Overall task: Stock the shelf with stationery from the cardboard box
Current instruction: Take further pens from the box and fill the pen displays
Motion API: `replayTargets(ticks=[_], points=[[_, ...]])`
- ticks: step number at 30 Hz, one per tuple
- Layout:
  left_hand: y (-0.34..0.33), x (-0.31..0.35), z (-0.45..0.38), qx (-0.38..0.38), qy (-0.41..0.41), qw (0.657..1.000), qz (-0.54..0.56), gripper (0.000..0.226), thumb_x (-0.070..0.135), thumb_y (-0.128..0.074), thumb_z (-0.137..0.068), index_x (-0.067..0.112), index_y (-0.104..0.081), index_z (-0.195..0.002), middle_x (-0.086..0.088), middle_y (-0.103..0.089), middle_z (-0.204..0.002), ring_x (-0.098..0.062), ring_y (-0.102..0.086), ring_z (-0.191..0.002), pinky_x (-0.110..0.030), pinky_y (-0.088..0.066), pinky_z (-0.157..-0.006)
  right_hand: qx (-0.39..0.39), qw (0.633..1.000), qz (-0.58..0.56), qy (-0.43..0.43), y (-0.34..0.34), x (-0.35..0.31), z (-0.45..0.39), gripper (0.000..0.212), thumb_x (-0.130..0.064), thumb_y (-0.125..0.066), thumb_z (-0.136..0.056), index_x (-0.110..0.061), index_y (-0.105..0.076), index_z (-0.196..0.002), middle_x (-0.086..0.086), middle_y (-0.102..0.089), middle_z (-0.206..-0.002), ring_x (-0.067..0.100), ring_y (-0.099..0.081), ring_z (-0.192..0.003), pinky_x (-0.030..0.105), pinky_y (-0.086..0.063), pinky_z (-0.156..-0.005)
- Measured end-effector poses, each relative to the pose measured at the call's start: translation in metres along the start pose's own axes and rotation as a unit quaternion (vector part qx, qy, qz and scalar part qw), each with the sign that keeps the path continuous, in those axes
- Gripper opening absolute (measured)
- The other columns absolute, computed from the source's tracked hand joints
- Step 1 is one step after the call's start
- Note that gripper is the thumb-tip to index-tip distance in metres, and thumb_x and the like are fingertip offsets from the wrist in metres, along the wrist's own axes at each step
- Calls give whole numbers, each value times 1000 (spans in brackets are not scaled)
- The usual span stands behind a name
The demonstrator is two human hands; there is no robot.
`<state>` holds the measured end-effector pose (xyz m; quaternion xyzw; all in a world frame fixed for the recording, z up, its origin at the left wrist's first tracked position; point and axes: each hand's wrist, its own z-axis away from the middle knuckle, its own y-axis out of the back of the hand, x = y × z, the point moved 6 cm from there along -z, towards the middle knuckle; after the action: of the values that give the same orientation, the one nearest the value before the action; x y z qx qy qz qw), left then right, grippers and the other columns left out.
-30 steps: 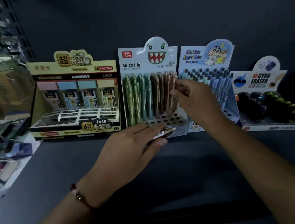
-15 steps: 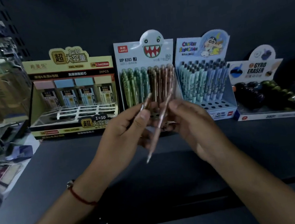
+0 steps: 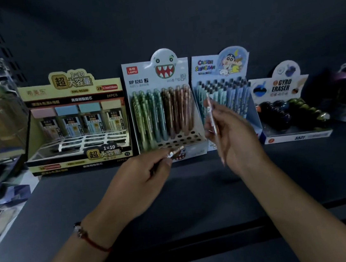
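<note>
Right hand [image 3: 236, 138] pinches a slim pinkish mechanical pencil [image 3: 212, 122] upright between thumb and fingers [image 3: 226, 114]; left hand [image 3: 143, 177] grips a brown pencil [image 3: 175, 152] (tip protruding past fingers) before the white monster-face display box [image 3: 161, 76].

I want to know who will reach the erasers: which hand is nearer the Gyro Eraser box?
Right. The right hand, holding a pencil, is just left of the Gyro Eraser box; the left hand sits farther left.
</note>
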<state>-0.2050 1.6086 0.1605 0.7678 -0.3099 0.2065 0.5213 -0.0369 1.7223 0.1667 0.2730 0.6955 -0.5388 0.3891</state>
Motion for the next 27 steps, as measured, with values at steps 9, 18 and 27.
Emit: replayTargets(ticks=[9, 18, 27], points=[[-9, 0, -2, -44, -21, 996, -80, 30, 35, -49, -100, 35, -60, -128, 18, -63, -90, 2, -56, -67, -12, -38, -56, -22, 993, 95, 66, -12, -43, -25, 26, 3, -64, -88, -16, -67, -104, 0, -65, -93, 16, -63, -84, 32, -52, -85], [-11, -5, -3, -52, -16, 996, -72, 28, 36, -51, -99, 37, -62, -125, 21, -62, -94, 1, -58, -73, -14, -39, -59, 63, 916, 266, 292, -4, -50, -21, 16, -5, -72, -86, -7, -57, -91, -5, -60, -78, -1, -60, -65, 16, -50, -66], [-13, -6, -4, -43, -22, 996, -71, 23, 37, -52, -98, 39, -63, -117, 16, -63, -86, -6, -61, -71, -34, -51, -63, 139, 903, 225, 339, 11, -63, -13, 14, -15, -70, -89, -22, -58, -92, -5, -59, -86, 8, -59, -79, 29, -54, -76]])
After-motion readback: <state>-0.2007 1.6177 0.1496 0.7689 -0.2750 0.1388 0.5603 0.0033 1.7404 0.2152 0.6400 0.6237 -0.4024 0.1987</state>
